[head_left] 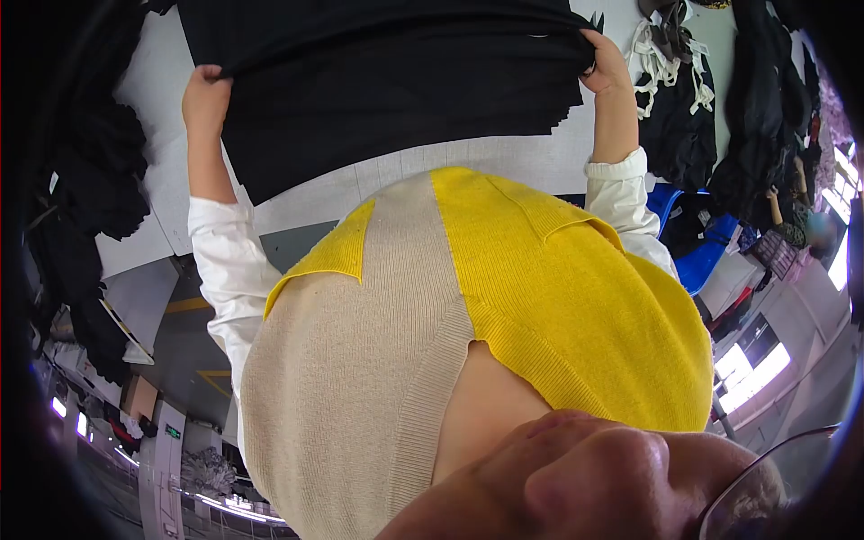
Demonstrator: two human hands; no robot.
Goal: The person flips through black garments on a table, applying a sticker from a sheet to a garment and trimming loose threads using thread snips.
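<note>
Fingers of the left hand (206,97) clamped, thumb uppermost, on the left edge of a wide sheet of plain black cloth (378,108). Right hand (608,70) likewise closed on the right edge, fingertips partly hidden. Cloth lies across a pale white worktable (160,144), spanning the space between the hands; shallow creases run from side to side, and its lower right corner shows a stepped edge (several layers, perhaps; cannot tell). Near the right hand, beyond the cloth, narrow white fabric straps (660,65) lie tangled over dark material. Farther down that side, a bright blue plastic seat (711,255). Heaped black fabric (85,153) at far left, well apart from the left hand.
</note>
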